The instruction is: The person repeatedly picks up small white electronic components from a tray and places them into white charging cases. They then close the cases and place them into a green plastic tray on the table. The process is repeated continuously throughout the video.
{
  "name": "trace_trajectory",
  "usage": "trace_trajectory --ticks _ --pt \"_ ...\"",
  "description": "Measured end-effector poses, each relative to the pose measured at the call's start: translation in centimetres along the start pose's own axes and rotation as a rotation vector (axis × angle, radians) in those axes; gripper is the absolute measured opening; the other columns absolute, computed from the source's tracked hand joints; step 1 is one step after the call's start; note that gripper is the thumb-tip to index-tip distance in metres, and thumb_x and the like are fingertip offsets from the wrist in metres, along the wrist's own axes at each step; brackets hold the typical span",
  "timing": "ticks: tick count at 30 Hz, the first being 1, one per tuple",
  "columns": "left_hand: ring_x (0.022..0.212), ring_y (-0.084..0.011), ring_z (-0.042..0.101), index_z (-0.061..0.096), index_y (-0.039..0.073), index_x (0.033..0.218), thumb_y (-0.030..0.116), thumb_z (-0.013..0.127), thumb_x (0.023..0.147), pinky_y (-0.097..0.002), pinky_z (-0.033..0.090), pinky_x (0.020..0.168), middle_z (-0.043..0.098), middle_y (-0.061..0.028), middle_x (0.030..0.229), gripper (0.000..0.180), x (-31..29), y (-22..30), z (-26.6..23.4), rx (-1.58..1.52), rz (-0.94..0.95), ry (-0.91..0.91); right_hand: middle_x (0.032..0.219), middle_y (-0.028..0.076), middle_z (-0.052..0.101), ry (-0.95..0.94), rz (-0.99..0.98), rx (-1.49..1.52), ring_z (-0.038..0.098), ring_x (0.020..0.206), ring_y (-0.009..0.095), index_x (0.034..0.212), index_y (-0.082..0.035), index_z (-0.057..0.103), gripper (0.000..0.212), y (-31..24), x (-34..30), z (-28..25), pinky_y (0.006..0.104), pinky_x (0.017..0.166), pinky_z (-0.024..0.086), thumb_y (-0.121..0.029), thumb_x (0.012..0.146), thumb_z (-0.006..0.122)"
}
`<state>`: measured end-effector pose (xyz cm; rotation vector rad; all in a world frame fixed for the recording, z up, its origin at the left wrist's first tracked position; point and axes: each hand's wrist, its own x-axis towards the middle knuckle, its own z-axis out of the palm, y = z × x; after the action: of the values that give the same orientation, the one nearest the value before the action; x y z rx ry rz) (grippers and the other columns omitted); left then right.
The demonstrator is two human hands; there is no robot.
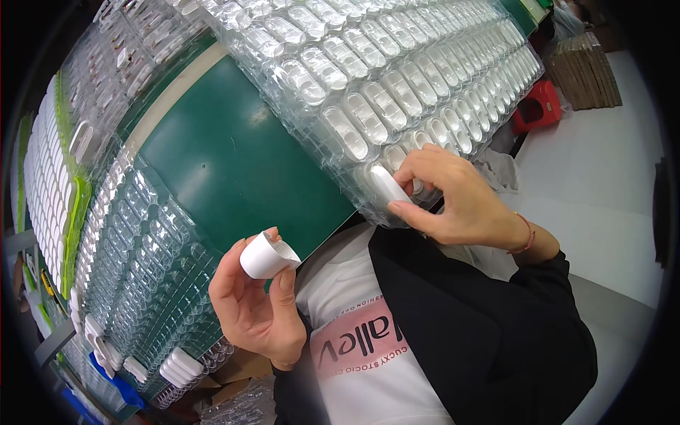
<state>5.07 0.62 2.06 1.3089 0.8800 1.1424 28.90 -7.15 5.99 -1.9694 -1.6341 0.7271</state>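
My left hand holds up a short white plastic cylinder with an open end, pinched between thumb and fingers over the edge of the green table. At the near corner of the transparent blister trays, my right hand has its thumb and fingers closed on a long white rounded piece. That piece lies at or just above a tray cavity; which of the two I cannot tell. Rows of oval cavities spread out beyond the right hand.
The green tabletop lies between the stacks. More transparent trays stand at left, beside white parts in yellow-green holders. Loose white pieces sit at lower left. A red stool and stacked cardboard are at far right.
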Motion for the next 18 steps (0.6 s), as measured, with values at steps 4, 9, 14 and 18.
trace_trajectory --ticks 4,9,14,18 --pt "0.109 -0.0281 0.064 0.046 -0.006 0.128 -0.004 0.067 0.087 -0.035 0.056 0.088 0.063 -0.0248 0.117 0.046 0.2 -0.4 -0.1 -0.045 -0.022 -0.012 0.084 0.006 0.059 0.063 -0.077 0.03 0.052 0.077 0.019 0.088 -0.003 0.061 0.018 0.0 0.1 -0.5 0.0298 0.069 0.042 -0.007 0.076 0.075" --pt "0.107 -0.025 0.064 0.046 -0.006 0.13 0.001 0.068 0.088 -0.0347 0.054 0.09 0.063 -0.0233 0.118 0.048 0.8 -0.4 0.2 -0.162 -0.146 -0.066 0.094 0.008 0.064 0.156 -0.323 0.044 0.063 0.083 0.026 0.1 -0.004 0.061 0.025 -1.0 2.1 -1.3 0.0344 0.073 0.05 -0.003 0.078 0.073" --pt "0.111 -0.0265 0.063 0.047 -0.006 0.128 -0.001 0.068 0.087 -0.0362 0.053 0.094 0.061 -0.026 0.124 0.046 1.4 -0.9 1.6 -0.304 -0.019 -0.074 0.096 0.007 0.064 0.074 -0.494 -0.035 0.066 0.08 0.027 0.104 -0.005 0.061 0.027 -1.8 4.6 -0.9 0.0336 0.064 0.053 -0.002 0.08 0.072" --pt "0.118 -0.0309 0.06 0.046 -0.006 0.125 -0.009 0.067 0.085 -0.0389 0.05 0.1 0.06 -0.0269 0.123 0.045 1.9 -1.2 1.9 -0.232 0.022 -0.177 0.102 0.011 0.063 -0.006 -0.493 0.066 0.066 0.091 0.024 0.11 -0.003 0.064 0.032 -1.7 6.0 -0.9 0.0326 0.073 0.054 0.0 0.08 0.073"
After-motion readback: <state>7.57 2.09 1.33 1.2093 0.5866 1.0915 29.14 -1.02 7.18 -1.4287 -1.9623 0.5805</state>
